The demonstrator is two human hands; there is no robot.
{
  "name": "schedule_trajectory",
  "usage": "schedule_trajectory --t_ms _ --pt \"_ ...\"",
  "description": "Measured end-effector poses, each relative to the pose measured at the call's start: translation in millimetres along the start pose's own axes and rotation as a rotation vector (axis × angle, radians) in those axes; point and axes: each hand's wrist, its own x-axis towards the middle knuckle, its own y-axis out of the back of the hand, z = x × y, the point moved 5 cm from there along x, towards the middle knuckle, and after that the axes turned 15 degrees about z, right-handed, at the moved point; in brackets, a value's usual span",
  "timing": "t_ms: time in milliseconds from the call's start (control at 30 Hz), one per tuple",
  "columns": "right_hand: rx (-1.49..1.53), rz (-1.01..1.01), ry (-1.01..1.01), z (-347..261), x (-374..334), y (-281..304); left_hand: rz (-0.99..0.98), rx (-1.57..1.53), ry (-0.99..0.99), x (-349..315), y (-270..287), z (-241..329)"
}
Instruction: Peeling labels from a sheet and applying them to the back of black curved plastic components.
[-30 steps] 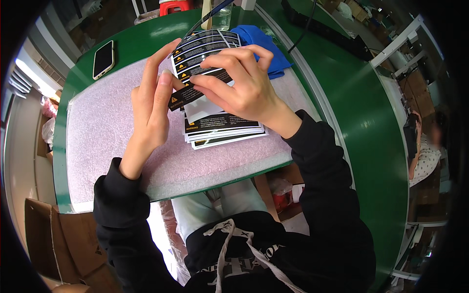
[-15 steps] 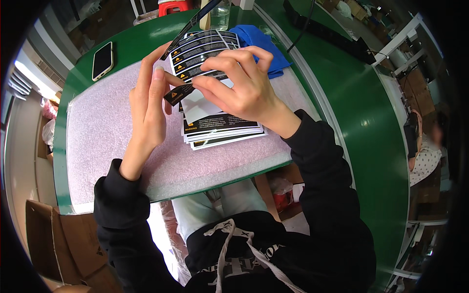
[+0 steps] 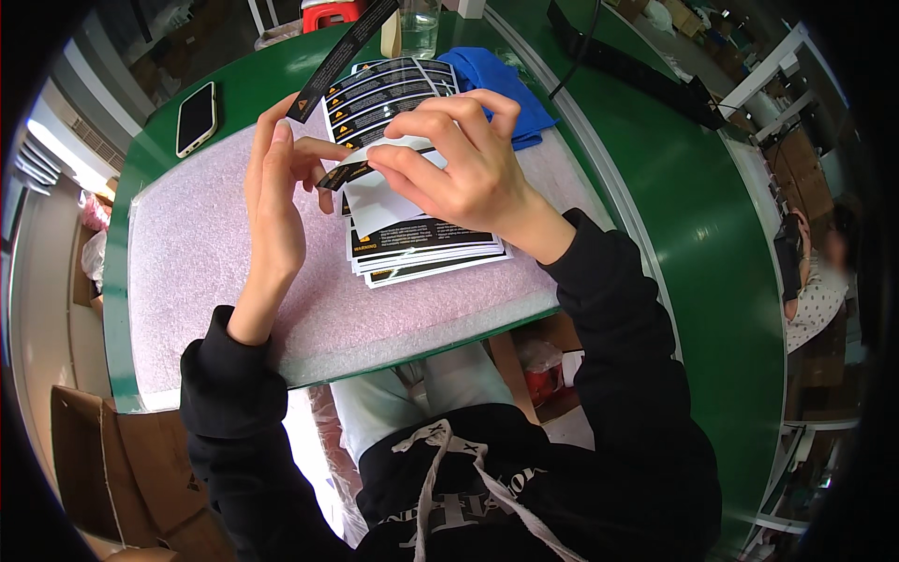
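black label strip (image 3: 342, 59), tilted, near stacked sheets (image 3: 426, 236)

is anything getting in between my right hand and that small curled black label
Nothing visible: the right hand pinches the curled black label by its right end. The left hand is close to the label's left end, not between them.

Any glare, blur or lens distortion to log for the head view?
Head view: pale glare on the far green tabletop; grey table rail bowed by the fisheye; picture corners black; stacked label sheets fairly sharp; co-worker's head at right blurred.
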Motion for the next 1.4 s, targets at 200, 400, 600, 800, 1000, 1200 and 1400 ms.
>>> schedule_trajectory --t_ms 200,400,600,800,1000,1200,1400 --pt "0.02 0.003 -0.013 0.6 0.0 0.1 -0.032 -0.058 0.072 2.6 2.9 -7.4" --pt "0.021 -0.003 -0.015 0.2 -0.3 -0.3 -0.037 -0.139 0.092 2.2 2.5 -8.2" --pt "0.017 -0.009 -0.017 1.0 -1.0 -0.4 0.012 -0.155 0.121 3.2 1.4 -7.3" --pt "0.026 -0.008 -0.024 2.0 -0.9 -0.5 -0.01 -0.162 0.106 4.5 1.3 -5.7" --pt "0.038 -0.001 -0.04 1.4 -1.8 -1.1 0.005 -0.152 0.112 5.1 2.5 -6.3" --pt "0.042 -0.003 -0.049 2.0 -2.5 -1.3 0.005 -0.149 0.113 5.1 2.3 -5.0" --pt "0.051 -0.015 -0.078 3.7 -0.3 -0.2 0.02 -0.156 0.134 5.4 3.5 -5.7"
